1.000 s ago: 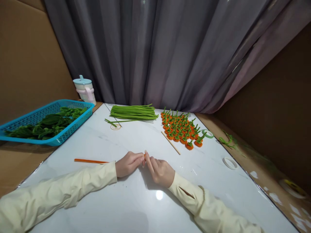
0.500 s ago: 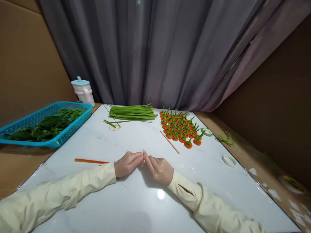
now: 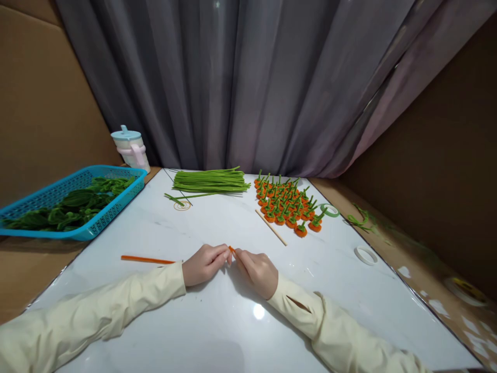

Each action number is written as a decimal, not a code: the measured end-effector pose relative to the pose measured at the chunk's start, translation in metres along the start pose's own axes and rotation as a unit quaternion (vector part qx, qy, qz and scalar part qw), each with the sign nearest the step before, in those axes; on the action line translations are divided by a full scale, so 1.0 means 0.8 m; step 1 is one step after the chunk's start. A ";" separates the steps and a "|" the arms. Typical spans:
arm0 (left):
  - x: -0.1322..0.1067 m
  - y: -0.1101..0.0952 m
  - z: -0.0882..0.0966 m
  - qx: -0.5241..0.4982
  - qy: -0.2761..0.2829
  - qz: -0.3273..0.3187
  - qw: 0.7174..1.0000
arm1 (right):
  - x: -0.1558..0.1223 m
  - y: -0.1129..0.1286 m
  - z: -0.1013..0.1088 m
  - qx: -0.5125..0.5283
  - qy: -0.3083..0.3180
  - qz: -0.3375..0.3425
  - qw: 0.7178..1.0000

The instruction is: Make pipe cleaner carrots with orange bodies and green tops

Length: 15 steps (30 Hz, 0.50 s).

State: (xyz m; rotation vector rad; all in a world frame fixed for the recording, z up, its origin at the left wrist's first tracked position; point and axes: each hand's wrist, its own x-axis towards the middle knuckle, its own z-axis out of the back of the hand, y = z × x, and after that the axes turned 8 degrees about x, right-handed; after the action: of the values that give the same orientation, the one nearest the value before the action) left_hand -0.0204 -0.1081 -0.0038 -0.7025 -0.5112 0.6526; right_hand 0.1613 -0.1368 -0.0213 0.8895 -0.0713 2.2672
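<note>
My left hand (image 3: 207,264) and my right hand (image 3: 257,271) meet fingertip to fingertip above the table, both closed. Between the fingertips shows a small bent piece of orange pipe cleaner (image 3: 232,250), pinched by both hands. A straight length of orange pipe cleaner (image 3: 147,259) sticks out leftward from behind my left sleeve; whether it is one piece with the bit in my fingers is hidden. Ahead and to the right stand several orange fuzzy coils with green stems (image 3: 301,229). A thin wooden stick (image 3: 271,227) lies beside them.
Green pipe cleaners (image 3: 212,181) lie bundled at the back, near some rubber bands (image 3: 181,205). A blue basket (image 3: 93,228) of green leaf shapes and a lidded cup (image 3: 132,150) are at left. Green tape (image 3: 329,210) and white tape (image 3: 365,255) lie at right.
My right fingertips have shifted slightly down and right, so the orange bit shows more between the hands. The left hand has barely moved; the view has tilted slightly.
</note>
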 end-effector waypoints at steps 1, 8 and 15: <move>0.001 0.000 0.000 -0.030 0.009 0.010 0.999 | -0.001 -0.001 -0.001 -0.003 -0.004 0.002 1.000; 0.006 0.006 0.004 -0.369 0.108 0.130 0.914 | -0.004 -0.002 -0.002 -0.020 -0.022 0.006 1.000; 0.008 0.009 0.007 -0.413 0.143 0.148 0.887 | -0.005 -0.002 -0.004 -0.013 -0.013 0.003 1.000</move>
State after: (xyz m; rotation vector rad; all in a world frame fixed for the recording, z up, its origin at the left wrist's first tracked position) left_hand -0.0219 -0.0971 -0.0041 -1.6854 -0.3977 0.5868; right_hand 0.1626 -0.1372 -0.0266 0.9066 -0.1146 2.2545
